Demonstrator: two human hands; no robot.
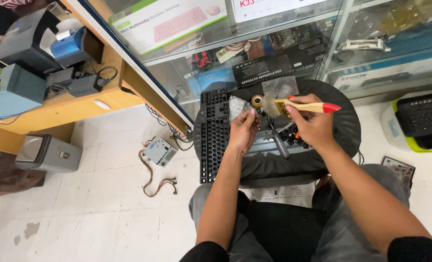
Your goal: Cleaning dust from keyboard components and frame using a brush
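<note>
My right hand [312, 125] grips a paintbrush [309, 106] with a pale wooden handle and a red tip; its bristles point left over the round black stool seat [344, 125]. My left hand [244, 129] is closed on a small dark part just left of the bristles, too small to identify. A black keyboard [213, 132] lies along the seat's left side, beside my left hand. A black-handled screwdriver [279, 143] rests between my hands. A small roll of tape [257, 100] and clear plastic bags [237, 105] sit at the seat's far edge.
A glass display case [255, 53] with boxed goods stands right behind the stool. A small grey power unit with loose cables [160, 151] lies on the white floor at left. A wooden desk [65, 104] carries devices. Another keyboard in a green-edged tub [422, 121] sits at right.
</note>
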